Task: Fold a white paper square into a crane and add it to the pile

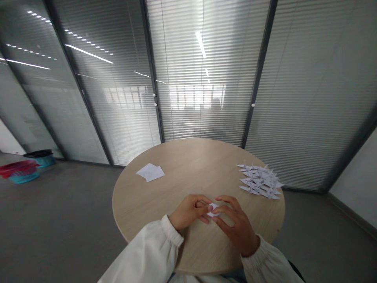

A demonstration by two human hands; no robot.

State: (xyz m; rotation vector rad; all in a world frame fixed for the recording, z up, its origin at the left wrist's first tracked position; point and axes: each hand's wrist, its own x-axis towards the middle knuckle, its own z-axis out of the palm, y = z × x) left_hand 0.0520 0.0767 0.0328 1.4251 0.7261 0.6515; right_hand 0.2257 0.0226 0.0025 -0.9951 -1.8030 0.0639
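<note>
My left hand (189, 212) and my right hand (234, 226) meet above the near part of a round light-wood table (188, 165). Between their fingertips is a small piece of folded white paper (213, 209), partly hidden by my fingers. Its exact shape cannot be made out. To the right, a heap of several white origami cranes (259, 181) lies on the tabletop, out of reach of neither hand's fingers but apart from them. A few flat white paper squares (150, 172) lie in a small stack at the table's left.
Behind the table stand glass partitions with closed blinds (203, 78). On the grey floor at the far left are a red basket on a teal tub (20, 171) and a black-lidded teal bin (41, 158).
</note>
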